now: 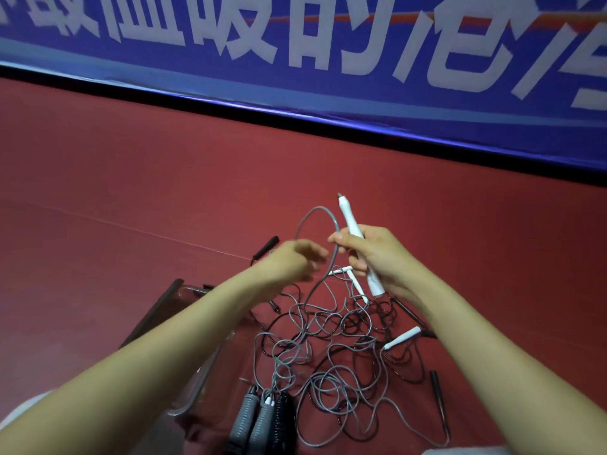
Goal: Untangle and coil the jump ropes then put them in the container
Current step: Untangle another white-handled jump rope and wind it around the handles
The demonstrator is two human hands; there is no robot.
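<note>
Open red floor (138,192) beyond the tangle (338,339), right up to the banner wall (328,60). Only a black handle (266,247) lies there, at the tangle's far-left.

Left of the tangle we're blocked low: clear container (192,399), with a dark panel (151,315) along its outer side.

Near edge of the tangle: grouped handles (262,418), side by side.

Right fringe: loose white handle (402,338) and thin black handle (438,392); floor past them is open.

Above the tangle, a grey cord (315,211) loops up to the held white handle (353,238) in our right hand (371,254). Our left hand (295,261) is just beside the loop, so that cord crosses the gap between our hands.
</note>
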